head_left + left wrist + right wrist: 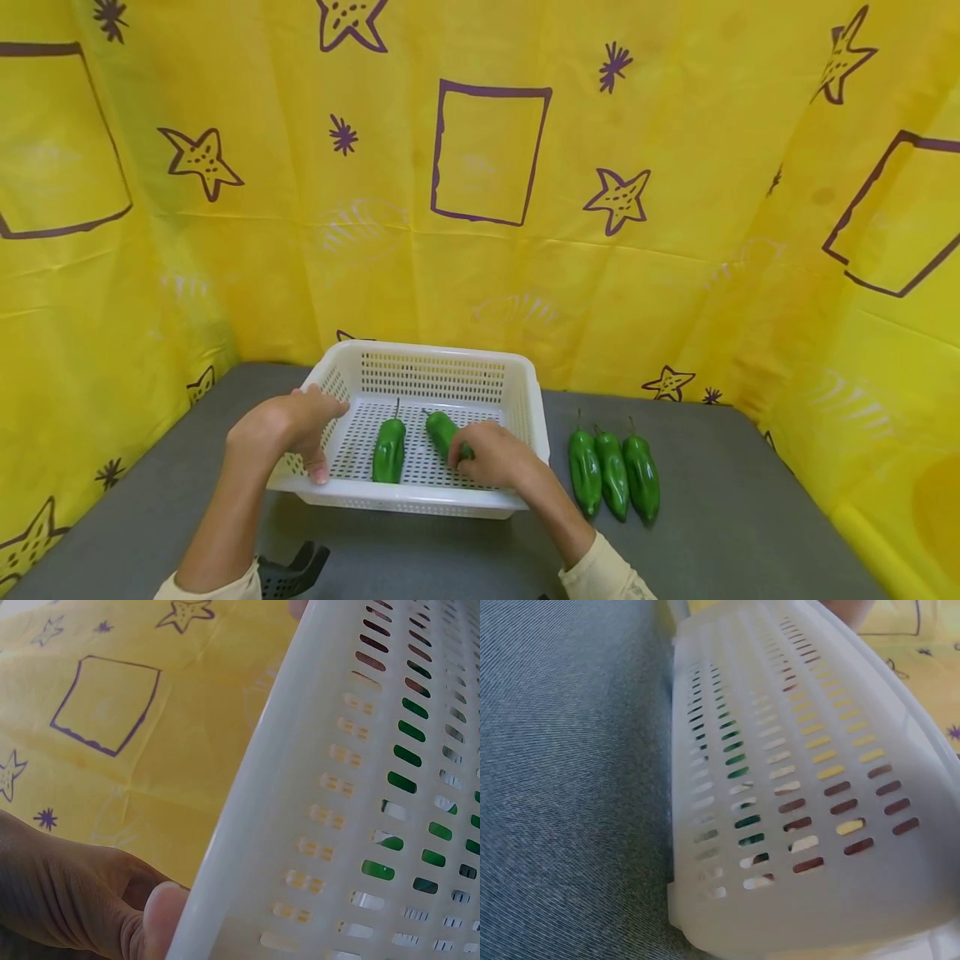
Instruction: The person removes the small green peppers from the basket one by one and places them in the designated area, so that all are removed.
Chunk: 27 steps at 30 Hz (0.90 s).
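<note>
The right hand (491,454) pinches a shiny green pepper (441,428) well inside the edges of a white plastic basket (408,493) full of holes, beside another pepper (388,452). The left hand (288,421), fingers apart, touches the basket's left rim. I see gray tabletop (727,500) from three more peppers (613,479) to its right edge.

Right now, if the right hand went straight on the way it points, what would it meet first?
The right hand would first meet the green pepper just ahead, inside the white basket; it already seems to touch it, though depth is unclear.
</note>
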### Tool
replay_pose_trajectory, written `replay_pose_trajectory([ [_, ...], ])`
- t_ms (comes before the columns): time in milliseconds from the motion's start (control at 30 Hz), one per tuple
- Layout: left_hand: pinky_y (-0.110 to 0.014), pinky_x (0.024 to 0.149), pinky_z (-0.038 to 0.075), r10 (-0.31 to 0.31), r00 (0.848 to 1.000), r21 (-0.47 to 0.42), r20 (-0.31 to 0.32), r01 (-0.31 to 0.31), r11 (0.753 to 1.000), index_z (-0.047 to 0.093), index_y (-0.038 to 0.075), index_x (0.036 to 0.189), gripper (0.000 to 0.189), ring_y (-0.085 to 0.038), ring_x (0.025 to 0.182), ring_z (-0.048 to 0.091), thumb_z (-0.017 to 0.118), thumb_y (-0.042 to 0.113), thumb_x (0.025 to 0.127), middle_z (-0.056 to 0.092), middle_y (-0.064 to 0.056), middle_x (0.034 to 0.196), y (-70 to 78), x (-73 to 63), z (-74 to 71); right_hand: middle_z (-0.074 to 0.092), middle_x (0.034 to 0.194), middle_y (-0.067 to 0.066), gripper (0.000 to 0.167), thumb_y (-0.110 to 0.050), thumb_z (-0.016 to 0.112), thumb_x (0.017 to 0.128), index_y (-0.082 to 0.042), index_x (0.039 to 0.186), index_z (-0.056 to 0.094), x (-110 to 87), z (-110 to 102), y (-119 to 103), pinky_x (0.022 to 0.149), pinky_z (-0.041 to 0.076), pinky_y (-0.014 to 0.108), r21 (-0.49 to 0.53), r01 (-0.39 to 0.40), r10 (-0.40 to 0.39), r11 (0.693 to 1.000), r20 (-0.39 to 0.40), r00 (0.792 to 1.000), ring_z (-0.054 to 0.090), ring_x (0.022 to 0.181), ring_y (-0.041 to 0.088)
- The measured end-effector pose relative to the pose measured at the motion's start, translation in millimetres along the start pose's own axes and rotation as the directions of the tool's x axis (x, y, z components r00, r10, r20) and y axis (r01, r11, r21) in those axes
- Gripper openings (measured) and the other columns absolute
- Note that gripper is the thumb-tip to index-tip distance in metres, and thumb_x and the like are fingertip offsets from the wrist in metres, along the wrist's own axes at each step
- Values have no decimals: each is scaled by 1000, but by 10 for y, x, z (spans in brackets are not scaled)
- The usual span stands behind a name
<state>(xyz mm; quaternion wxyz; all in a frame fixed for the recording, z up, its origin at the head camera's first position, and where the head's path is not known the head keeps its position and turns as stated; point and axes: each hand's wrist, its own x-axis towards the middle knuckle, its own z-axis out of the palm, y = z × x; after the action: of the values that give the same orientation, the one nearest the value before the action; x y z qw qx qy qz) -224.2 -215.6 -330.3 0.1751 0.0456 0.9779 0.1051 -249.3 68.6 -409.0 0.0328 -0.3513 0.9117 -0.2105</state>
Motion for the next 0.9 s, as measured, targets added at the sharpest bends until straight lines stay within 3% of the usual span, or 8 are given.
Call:
replay_pose_trajectory([
  [100, -65, 100, 44, 3, 1000, 9, 0, -3, 1000, 45, 3, 156, 116, -54, 127, 43, 100, 22, 55, 33, -44, 156, 0, 11, 0, 76, 96, 5, 17, 1, 75, 85, -9, 98, 79, -6, -15, 19, 72, 46, 26, 42, -38, 41, 998, -70, 997, 56, 80, 12],
  [233, -66, 102, 43, 4, 1000, 16, -1, -4, 1000, 45, 2, 156, 117, -56, 129, 42, 100, 24, 55, 30, -45, 158, -5, 13, -1, 71, 93, 6, 39, 3, 73, 85, -13, 121, 72, -6, -35, 24, 61, 38, 23, 78, -58, 66, 995, -106, 992, 46, 67, 10],
  [367, -64, 99, 44, 19, 1000, 10, -11, -19, 1000, 46, 2, 155, 117, -53, 125, 45, 100, 24, 54, 32, -45, 156, -27, 0, -1, 69, 90, 8, 65, 3, 74, 86, -14, 146, 56, 6, -44, 14, 58, 41, 23, 135, -84, 100, 987, -110, 989, 52, 67, 9],
  [467, -63, 97, 45, 18, 1000, -2, -13, -18, 1000, 47, 2, 155, 117, -52, 124, 46, 100, 23, 54, 31, -46, 156, -52, -8, 5, 73, 93, 11, 75, 2, 76, 85, -9, 153, 48, 25, -54, 10, 65, 50, 27, 178, -100, 122, 979, -115, 986, 63, 75, 13],
  [567, -63, 96, 45, 24, 1000, 7, -13, -24, 1000, 47, 2, 155, 116, -53, 123, 45, 100, 23, 54, 30, -47, 155, -68, -3, 20, 76, 95, 14, 73, 2, 77, 84, -2, 152, 50, 40, -78, 15, 71, 55, 29, 213, -105, 132, 971, -116, 984, 69, 81, 17],
  [700, -63, 97, 45, 27, 1000, 14, -14, -27, 1000, 47, 2, 155, 115, -53, 123, 45, 100, 23, 54, 32, -47, 155, -56, 11, 24, 76, 93, 17, 57, 6, 76, 82, 5, 138, 63, 48, -111, 49, 67, 54, 27, 254, -76, 112, 964, -130, 985, 70, 80, 22],
  [900, -61, 96, 46, 34, 999, 26, -13, -34, 999, 48, 2, 154, 114, -51, 121, 47, 100, 23, 55, 34, -46, 154, -24, 27, 6, 74, 92, 13, 47, 2, 75, 83, 2, 129, 68, 24, -188, 79, 68, 52, 25, 287, -99, 144, 953, -140, 980, 69, 79, 20],
])
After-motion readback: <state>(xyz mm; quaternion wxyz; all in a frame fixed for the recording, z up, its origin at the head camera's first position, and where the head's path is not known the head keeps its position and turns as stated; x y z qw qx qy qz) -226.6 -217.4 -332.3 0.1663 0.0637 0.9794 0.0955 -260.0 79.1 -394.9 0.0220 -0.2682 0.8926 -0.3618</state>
